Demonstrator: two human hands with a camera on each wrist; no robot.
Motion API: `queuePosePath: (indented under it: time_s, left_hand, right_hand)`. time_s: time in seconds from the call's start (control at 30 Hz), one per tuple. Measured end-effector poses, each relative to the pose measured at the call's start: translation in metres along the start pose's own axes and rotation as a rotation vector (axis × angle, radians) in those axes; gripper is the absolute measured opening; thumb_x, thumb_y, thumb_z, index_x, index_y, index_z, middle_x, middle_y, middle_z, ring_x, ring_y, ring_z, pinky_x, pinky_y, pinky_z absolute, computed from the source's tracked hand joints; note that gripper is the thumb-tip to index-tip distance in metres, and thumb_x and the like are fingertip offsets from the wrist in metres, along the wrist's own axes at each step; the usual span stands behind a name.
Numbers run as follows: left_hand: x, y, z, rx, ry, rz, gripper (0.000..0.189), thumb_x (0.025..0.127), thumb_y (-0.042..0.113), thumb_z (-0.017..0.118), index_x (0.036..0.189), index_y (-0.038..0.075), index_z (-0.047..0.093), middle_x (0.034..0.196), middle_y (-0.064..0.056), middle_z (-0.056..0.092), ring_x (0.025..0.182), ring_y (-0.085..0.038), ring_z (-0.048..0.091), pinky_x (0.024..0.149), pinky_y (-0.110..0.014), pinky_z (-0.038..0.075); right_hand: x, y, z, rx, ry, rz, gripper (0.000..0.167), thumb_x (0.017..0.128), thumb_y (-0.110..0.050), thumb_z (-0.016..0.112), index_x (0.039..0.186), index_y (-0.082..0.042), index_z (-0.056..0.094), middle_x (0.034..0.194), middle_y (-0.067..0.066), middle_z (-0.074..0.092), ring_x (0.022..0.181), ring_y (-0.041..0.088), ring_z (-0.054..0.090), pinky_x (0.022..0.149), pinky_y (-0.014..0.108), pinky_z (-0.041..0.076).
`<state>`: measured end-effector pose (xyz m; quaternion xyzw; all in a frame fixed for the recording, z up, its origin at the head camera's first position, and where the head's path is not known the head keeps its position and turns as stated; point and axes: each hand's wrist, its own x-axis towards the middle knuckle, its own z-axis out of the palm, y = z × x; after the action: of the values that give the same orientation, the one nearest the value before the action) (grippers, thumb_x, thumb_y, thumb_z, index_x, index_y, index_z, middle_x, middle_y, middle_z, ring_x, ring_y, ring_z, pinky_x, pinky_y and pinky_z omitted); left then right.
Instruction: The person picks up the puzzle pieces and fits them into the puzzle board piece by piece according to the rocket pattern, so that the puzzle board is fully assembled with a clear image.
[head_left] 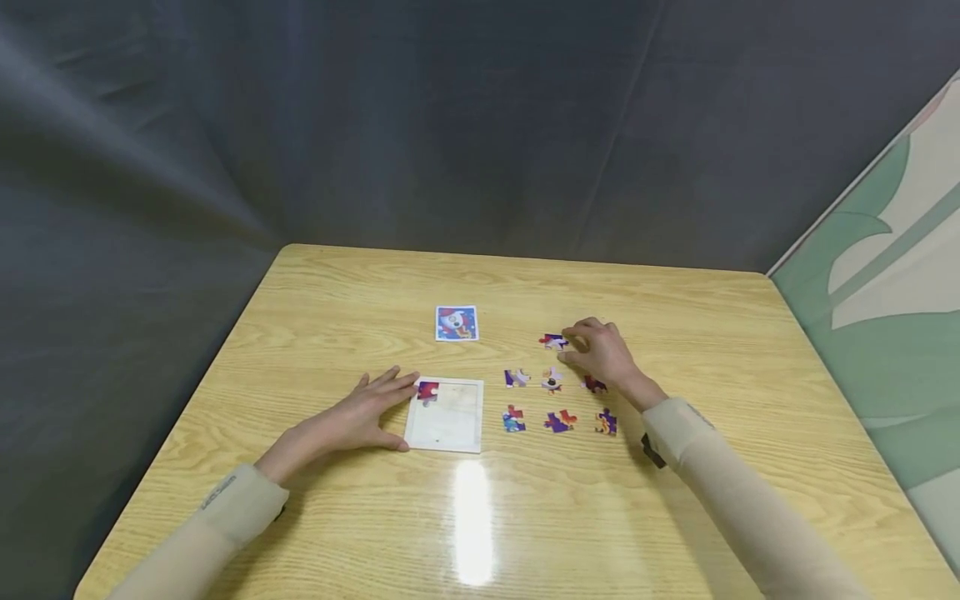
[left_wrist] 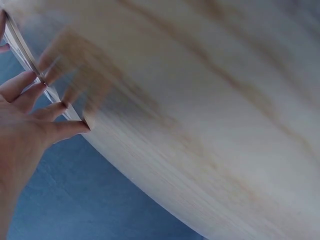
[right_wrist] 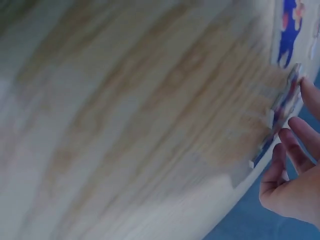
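My left hand (head_left: 367, 414) rests with spread fingers along the left side of a white square puzzle tray (head_left: 457, 417). In the left wrist view, the fingertips (left_wrist: 86, 127) meet the tray's edge. One red and purple jigsaw piece (head_left: 428, 392) lies in the tray's upper left corner. My right hand (head_left: 602, 350) has its thumb and fingers curled around the right end of a red, white and purple jigsaw piece (head_left: 552, 342), the farthest loose one. In the right wrist view, this piece lies along the fingertips (right_wrist: 303, 82).
Several loose jigsaw pieces lie in rows right of the tray, among them a white one (head_left: 552, 380), an orange and purple one (head_left: 606, 422) and a dark red one (head_left: 595, 384) under my right hand. A picture card (head_left: 457, 323) lies behind the tray on the wooden table (head_left: 337, 292).
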<state>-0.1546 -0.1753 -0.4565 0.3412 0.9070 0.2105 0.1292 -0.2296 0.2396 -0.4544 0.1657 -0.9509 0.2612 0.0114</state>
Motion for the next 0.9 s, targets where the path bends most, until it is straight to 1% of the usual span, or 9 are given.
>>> queuePosePath:
  time_s: [0.17,0.27,0.4,0.47,0.63,0.67,0.77,0.87,0.9]
  left_hand:
    - [-0.0015,0.0006,0.0001,0.003,0.003,0.0,0.09,0.077,0.048,0.076,0.145,0.001,0.04,0.157,-0.011,0.026,0.144,-0.04,0.013,0.107,-0.073,0.011]
    - [-0.0015,0.0008,0.0003,0.006,0.002,-0.003,0.09,0.076,0.048,0.076,0.145,0.001,0.04,0.157,-0.011,0.026,0.144,-0.04,0.013,0.106,-0.073,0.011]
    - [-0.0015,0.0012,0.0004,0.009,0.001,-0.008,0.09,0.076,0.047,0.077,0.145,0.001,0.041,0.157,-0.011,0.027,0.144,-0.039,0.013,0.107,-0.072,0.011]
    - [-0.0017,0.0012,0.0003,0.007,0.002,-0.01,0.09,0.076,0.047,0.077,0.145,0.001,0.041,0.157,-0.011,0.027,0.145,-0.039,0.013,0.107,-0.072,0.011]
    - [-0.002,0.0019,0.0,0.004,0.005,-0.011,0.089,0.076,0.046,0.077,0.144,0.001,0.041,0.157,-0.011,0.027,0.145,-0.039,0.013,0.107,-0.072,0.011]
    - [-0.0019,0.0021,-0.0001,0.005,0.005,-0.01,0.089,0.076,0.046,0.077,0.144,0.0,0.041,0.157,-0.011,0.027,0.144,-0.039,0.013,0.107,-0.072,0.011]
    - [-0.0016,0.0029,-0.0006,0.005,0.002,-0.011,0.089,0.077,0.046,0.077,0.144,0.001,0.041,0.157,-0.011,0.027,0.145,-0.039,0.013,0.107,-0.072,0.011]
    - [-0.0011,0.0033,-0.0013,0.004,0.0,-0.012,0.089,0.077,0.046,0.077,0.145,0.001,0.04,0.157,-0.011,0.027,0.145,-0.039,0.013,0.107,-0.072,0.011]
    - [-0.0008,0.0033,-0.0014,0.002,0.0,-0.013,0.089,0.077,0.046,0.077,0.145,0.001,0.04,0.157,-0.011,0.026,0.145,-0.039,0.013,0.107,-0.072,0.011]
  right_hand:
    - [0.0027,0.0007,0.0039,-0.007,0.024,-0.022,0.042,0.086,-0.02,0.074,0.12,0.003,0.064,0.118,0.023,0.058,0.1,0.035,0.052,0.084,0.045,0.036]
    - [0.0042,0.0011,0.0046,-0.004,0.022,-0.014,0.04,0.086,-0.02,0.074,0.118,0.002,0.066,0.117,0.022,0.057,0.098,0.034,0.051,0.082,0.044,0.036]
    - [0.0059,0.0017,0.0055,0.011,0.021,0.0,0.037,0.086,-0.02,0.074,0.116,0.0,0.068,0.117,0.021,0.056,0.1,0.033,0.049,0.082,0.044,0.037]
    - [0.0066,0.002,0.0062,0.017,0.025,-0.006,0.035,0.086,-0.019,0.074,0.114,0.0,0.068,0.117,0.021,0.056,0.1,0.034,0.049,0.083,0.045,0.037]
    - [0.0074,0.0019,0.0077,0.028,0.032,-0.005,0.033,0.086,-0.019,0.074,0.113,-0.001,0.069,0.115,0.019,0.057,0.096,0.033,0.047,0.082,0.045,0.039]
    - [0.0075,0.0018,0.0078,0.024,0.029,0.0,0.033,0.086,-0.019,0.073,0.113,-0.001,0.069,0.114,0.019,0.058,0.094,0.032,0.047,0.085,0.046,0.039]
    - [0.0075,0.0007,0.0075,0.001,0.01,0.017,0.033,0.089,-0.022,0.071,0.113,0.0,0.067,0.11,0.017,0.059,0.09,0.029,0.047,0.082,0.045,0.042]
    - [0.0074,0.0003,0.007,-0.063,0.012,-0.012,0.033,0.09,-0.023,0.069,0.111,0.002,0.066,0.104,0.017,0.061,0.087,0.028,0.048,0.078,0.043,0.043]
    - [0.0071,0.0002,0.0067,-0.086,0.017,-0.024,0.033,0.09,-0.023,0.069,0.11,0.003,0.066,0.103,0.017,0.062,0.087,0.029,0.049,0.075,0.042,0.044]
